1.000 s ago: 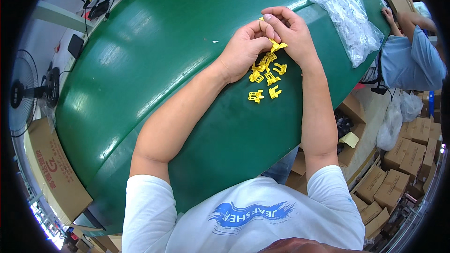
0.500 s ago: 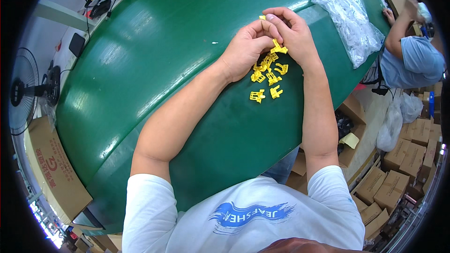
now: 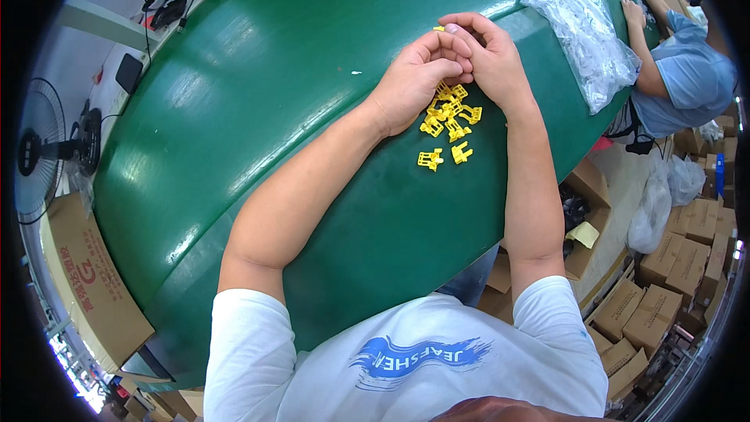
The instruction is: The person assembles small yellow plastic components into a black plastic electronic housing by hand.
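My left hand [image 3: 416,84] and my right hand [image 3: 495,62] meet over the green table, fingers curled together. A bit of a yellow plastic clip-like part [image 3: 439,29] shows at the far side of the joined fingertips; the rest of it is hidden. Both hands are closed around that spot, though the exact grip of each is covered. Right below them lies a small heap of yellow plastic parts [image 3: 451,112] with prongs and square openings. Nearer to me, two more such parts lie apart from the heap, a left one [image 3: 430,159] and a right one [image 3: 462,152].
A clear plastic bag [image 3: 582,43] of pale contents lies on the green table [image 3: 258,86] to the right. Beyond it a person in a blue shirt [image 3: 687,70] reaches over the table. A fan [image 3: 41,152] and a carton [image 3: 92,281] stand left; stacked boxes [image 3: 652,316] fill the right.
The yellow part that hung below my fingers has dropped onto the heap. My hands have hardly moved. The person on the right has shifted their arms.
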`<action>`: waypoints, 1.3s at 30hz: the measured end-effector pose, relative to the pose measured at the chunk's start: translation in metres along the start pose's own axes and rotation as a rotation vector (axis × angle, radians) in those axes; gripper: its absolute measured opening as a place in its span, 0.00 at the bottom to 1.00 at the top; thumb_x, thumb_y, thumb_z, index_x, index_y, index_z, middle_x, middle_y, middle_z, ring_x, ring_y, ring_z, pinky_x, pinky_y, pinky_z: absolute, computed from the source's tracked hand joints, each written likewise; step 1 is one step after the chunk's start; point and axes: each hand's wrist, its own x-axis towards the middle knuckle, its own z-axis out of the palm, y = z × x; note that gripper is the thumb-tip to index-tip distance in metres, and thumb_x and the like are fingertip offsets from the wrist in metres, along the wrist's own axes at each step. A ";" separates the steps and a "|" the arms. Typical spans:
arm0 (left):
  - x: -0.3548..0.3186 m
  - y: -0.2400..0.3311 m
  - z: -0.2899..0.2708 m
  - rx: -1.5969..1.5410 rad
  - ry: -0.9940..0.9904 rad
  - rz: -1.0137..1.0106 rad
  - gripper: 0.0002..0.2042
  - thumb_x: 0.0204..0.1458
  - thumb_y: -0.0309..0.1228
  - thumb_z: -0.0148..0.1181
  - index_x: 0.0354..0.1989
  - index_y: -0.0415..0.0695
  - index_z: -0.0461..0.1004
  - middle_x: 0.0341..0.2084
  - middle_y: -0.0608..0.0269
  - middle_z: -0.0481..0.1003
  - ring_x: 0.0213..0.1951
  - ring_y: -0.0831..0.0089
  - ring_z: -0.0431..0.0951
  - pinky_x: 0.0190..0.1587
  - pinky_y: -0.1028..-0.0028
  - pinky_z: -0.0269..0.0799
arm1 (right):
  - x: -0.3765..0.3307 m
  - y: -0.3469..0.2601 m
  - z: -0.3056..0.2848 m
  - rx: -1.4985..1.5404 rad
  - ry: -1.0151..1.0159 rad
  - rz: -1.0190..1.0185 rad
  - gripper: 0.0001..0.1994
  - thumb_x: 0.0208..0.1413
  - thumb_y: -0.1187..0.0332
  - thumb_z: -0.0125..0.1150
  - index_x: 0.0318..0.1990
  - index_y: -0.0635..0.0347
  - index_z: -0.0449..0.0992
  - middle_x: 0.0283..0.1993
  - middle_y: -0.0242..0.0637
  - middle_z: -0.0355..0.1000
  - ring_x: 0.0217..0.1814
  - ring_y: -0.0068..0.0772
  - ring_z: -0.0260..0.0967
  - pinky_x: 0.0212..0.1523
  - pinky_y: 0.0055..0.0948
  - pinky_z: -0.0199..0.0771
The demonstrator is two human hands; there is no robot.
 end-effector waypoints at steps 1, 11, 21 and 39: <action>0.000 0.000 0.001 -0.011 0.013 0.002 0.07 0.68 0.20 0.55 0.50 0.43 0.76 0.45 0.66 0.78 0.49 0.76 0.81 0.60 0.71 0.81 | 0.000 0.000 0.000 0.004 -0.001 0.007 0.12 0.74 0.66 0.62 0.55 0.64 0.84 0.40 0.32 0.82 0.41 0.20 0.77 0.45 0.24 0.80; -0.002 -0.001 0.004 0.194 0.066 0.155 0.06 0.67 0.22 0.57 0.48 0.41 0.77 0.42 0.65 0.80 0.47 0.76 0.80 0.57 0.71 0.77 | 0.000 0.003 0.000 0.007 -0.013 -0.022 0.12 0.73 0.67 0.63 0.55 0.64 0.84 0.40 0.31 0.82 0.41 0.20 0.77 0.44 0.24 0.80; -0.004 -0.001 0.003 0.282 0.163 0.336 0.05 0.66 0.21 0.57 0.45 0.40 0.79 0.41 0.65 0.82 0.41 0.78 0.79 0.50 0.75 0.77 | 0.000 0.007 -0.001 -0.027 -0.025 -0.044 0.12 0.71 0.67 0.66 0.56 0.64 0.84 0.42 0.32 0.84 0.43 0.20 0.78 0.46 0.23 0.80; 0.004 0.005 -0.008 0.126 0.514 0.405 0.06 0.64 0.20 0.57 0.45 0.39 0.79 0.44 0.62 0.80 0.38 0.76 0.78 0.45 0.74 0.78 | 0.001 0.004 0.000 -0.041 0.018 -0.058 0.11 0.67 0.68 0.71 0.51 0.64 0.83 0.43 0.30 0.83 0.43 0.18 0.77 0.47 0.23 0.79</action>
